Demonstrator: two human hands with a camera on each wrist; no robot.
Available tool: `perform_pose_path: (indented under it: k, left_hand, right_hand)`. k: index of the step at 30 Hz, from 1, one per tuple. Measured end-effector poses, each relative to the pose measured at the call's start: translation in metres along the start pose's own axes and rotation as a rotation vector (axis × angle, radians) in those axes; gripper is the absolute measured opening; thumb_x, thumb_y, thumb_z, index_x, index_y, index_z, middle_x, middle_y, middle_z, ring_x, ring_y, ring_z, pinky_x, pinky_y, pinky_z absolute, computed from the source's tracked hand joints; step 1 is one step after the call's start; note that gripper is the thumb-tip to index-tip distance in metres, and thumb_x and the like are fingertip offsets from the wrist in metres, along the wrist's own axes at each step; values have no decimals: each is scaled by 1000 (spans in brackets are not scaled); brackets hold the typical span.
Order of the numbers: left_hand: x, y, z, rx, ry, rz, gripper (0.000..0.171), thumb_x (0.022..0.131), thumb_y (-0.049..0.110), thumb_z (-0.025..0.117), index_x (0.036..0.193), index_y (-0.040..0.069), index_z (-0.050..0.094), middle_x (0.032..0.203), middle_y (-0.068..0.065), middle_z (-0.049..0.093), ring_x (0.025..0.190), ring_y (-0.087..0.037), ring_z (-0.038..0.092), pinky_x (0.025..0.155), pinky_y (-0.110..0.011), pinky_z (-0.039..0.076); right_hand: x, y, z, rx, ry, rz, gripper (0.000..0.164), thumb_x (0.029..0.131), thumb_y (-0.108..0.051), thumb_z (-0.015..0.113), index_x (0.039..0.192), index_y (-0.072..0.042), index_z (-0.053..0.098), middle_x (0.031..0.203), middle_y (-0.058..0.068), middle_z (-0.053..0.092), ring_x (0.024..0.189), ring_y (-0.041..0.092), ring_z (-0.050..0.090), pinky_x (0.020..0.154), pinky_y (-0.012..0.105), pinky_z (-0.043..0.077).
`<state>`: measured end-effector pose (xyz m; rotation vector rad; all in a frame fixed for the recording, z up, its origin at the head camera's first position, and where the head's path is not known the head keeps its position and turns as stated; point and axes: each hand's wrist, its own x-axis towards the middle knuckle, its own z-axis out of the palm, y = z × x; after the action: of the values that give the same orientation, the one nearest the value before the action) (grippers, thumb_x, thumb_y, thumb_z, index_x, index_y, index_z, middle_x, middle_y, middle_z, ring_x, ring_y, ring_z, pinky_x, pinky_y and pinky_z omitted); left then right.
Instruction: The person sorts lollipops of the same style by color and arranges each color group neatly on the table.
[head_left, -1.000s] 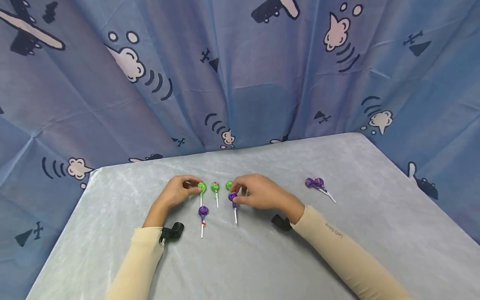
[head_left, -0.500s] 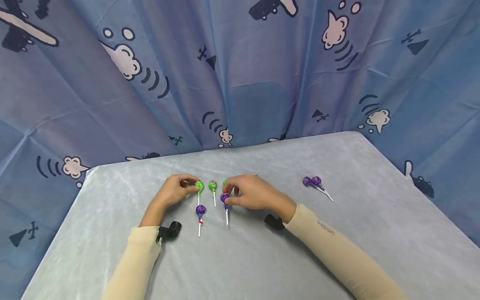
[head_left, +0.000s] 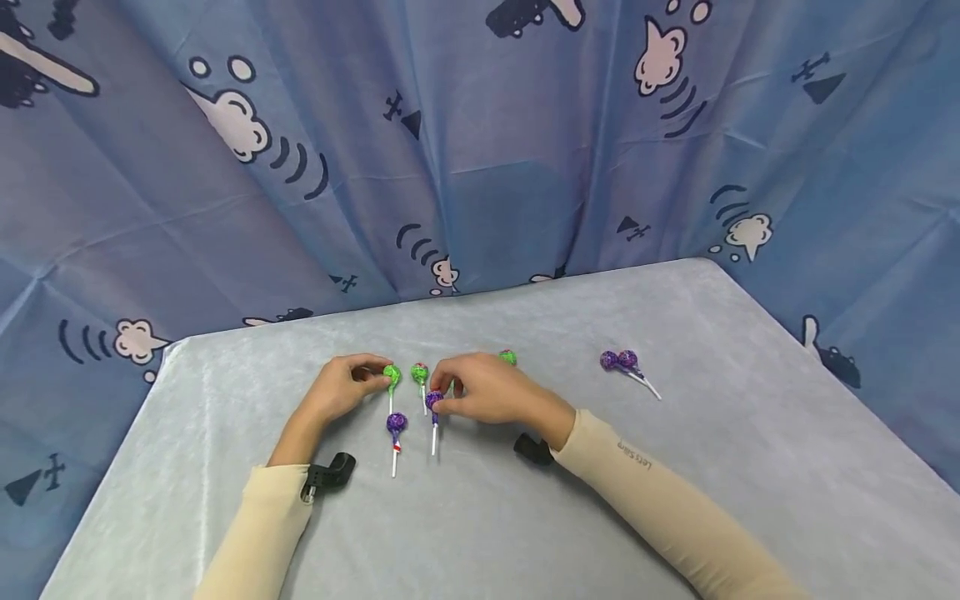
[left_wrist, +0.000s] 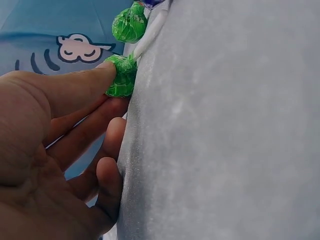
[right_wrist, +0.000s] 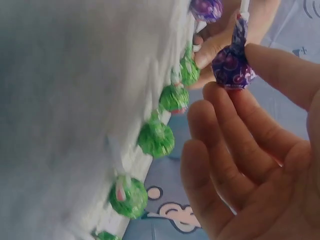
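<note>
My left hand (head_left: pixel 345 386) pinches the wrapped head of a green lollipop (left_wrist: pixel 122 75) between thumb and fingers, its stick pointing toward me on the table. Just in front of that stick lies a purple lollipop (head_left: pixel 397 423). With thumb and fingertips, my right hand (head_left: pixel 491 387) holds another purple lollipop (right_wrist: pixel 233 69) by its head, raised off the cloth with the stick toward me. Beside it on the left is a second green lollipop (head_left: pixel 420 373). More green lollipops (right_wrist: pixel 156 139) continue the row, partly hidden behind my right hand in the head view.
Two purple lollipops (head_left: pixel 618 360) lie together at the right, sticks angled toward the front right. One green head (head_left: pixel 507 357) shows behind my right hand. Light grey cloth covers the table (head_left: pixel 480 517), and a blue patterned curtain (head_left: pixel 517 208) hangs along its back edge.
My right hand has moved left with the purple lollipop, nearing the second green one. A green head behind that hand has come into view. My left hand keeps its hold.
</note>
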<state>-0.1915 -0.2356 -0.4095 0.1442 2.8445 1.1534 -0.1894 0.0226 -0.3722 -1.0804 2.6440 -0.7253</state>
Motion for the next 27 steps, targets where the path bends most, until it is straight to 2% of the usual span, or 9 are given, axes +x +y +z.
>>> perform_pose_path:
  k: [17,27]
  left_hand:
    - [2,1,1,14,12,-10,30,90,22,74,119,13,73,109,-11,72,99,-24,64,80,-32,47]
    - [2,-1,3,4,19,13,30,89,21,75,117,10,73,103,-11,74,91,-20,65,75,-29,46]
  right_hand:
    - [5,-1,17,-57,-30,-6,17,88,-37,75,100,-26,70,91,-14,69,83,2,61,76,24,48]
    - [3,-2,21,-52,-27,-23,13,88,-36,75,95,-26,70,88,-14,70,83,3,63,74,25,48]
